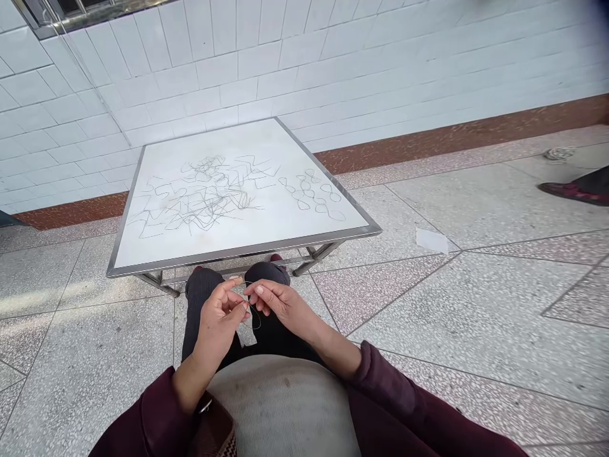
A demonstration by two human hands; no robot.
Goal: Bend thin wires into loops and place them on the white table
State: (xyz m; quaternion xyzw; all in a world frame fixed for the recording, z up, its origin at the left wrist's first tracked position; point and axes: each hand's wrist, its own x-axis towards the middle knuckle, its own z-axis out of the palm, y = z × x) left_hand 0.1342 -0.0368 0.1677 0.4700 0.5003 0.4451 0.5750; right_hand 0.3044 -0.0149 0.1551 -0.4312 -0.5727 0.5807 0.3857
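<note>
Above my lap, my left hand pinches a thin wire between thumb and finger. The wire curves round in a loop below the fingertips. My right hand closes its thumb and fingers on the same wire, close beside the left fingertips. On the white-topped table in front of me lies a tangled heap of bent wires. To the right of that heap, several small wire loops are spread out on the same top.
A tiled wall stands behind the table. On the floor at right are a white piece of paper or cloth and a coiled bundle. Another person's shoe shows at the right edge.
</note>
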